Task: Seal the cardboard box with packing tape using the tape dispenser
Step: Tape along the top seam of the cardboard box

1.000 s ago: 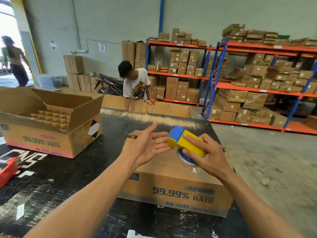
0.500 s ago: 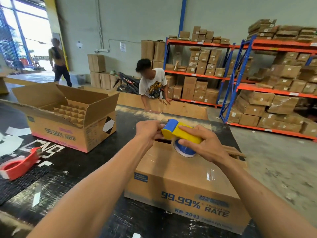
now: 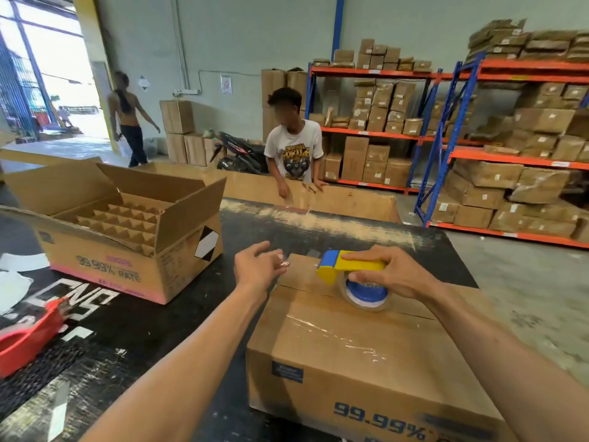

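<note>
A closed cardboard box (image 3: 366,355) printed "99.99% RATE" lies on the black table in front of me, clear tape shining across its top. My right hand (image 3: 387,271) grips a yellow and blue tape dispenser (image 3: 349,272) with a blue-cored tape roll, resting on the box top near the far left corner. My left hand (image 3: 256,267) hovers at the box's far left edge, fingers loosely apart, holding nothing that I can make out.
An open cardboard box (image 3: 127,224) with a cell divider stands at the left. A red tape dispenser (image 3: 28,338) lies at the table's left edge. A person in a white shirt (image 3: 293,151) stands beyond the table; another person (image 3: 127,119) walks by the doorway. Shelves of boxes (image 3: 478,138) fill the right.
My left hand has let go of the dispenser's front and moved left. The dispenser has come down onto the box top. My view has shifted left and closer.
</note>
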Motion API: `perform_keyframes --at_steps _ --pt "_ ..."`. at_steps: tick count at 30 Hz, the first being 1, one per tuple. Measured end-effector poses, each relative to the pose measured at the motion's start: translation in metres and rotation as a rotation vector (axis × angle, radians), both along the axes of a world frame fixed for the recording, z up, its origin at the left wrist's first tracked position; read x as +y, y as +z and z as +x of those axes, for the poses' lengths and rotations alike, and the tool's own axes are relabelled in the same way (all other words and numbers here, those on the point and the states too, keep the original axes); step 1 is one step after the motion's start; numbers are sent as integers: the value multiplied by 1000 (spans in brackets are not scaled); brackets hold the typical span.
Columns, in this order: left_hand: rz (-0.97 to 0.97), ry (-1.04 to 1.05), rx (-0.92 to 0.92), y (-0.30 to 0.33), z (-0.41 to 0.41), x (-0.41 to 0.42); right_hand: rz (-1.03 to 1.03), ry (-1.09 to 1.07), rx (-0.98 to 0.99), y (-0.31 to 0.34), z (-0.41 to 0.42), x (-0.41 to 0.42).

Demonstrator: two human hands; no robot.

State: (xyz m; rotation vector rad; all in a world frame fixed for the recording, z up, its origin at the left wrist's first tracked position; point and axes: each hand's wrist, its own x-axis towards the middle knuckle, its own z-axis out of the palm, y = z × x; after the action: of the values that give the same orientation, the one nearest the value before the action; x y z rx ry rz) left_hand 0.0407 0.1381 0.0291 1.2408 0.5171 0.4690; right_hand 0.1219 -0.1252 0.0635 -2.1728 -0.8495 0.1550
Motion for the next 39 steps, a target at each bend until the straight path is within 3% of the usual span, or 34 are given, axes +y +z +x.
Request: perform_keyframes --at_steps 11,20,32,35,37,39 --pt "276 106 153 -35 -13 -2 -265 98 -86 6 15 29" --pt "255 189 250 -45 -13 -4 -412 144 -188 12 15 43" --pt "153 229 463 -43 -15 -1 -445 156 -213 11 16 49" --pt "330 170 480 -40 -18 -6 -441 162 -216 10 18 51" --pt "585 125 376 -37 -18 -11 -434 171 -211 11 17 52" --pt "843 -47 308 -36 -14 -17 -430 174 -215 11 17 53"
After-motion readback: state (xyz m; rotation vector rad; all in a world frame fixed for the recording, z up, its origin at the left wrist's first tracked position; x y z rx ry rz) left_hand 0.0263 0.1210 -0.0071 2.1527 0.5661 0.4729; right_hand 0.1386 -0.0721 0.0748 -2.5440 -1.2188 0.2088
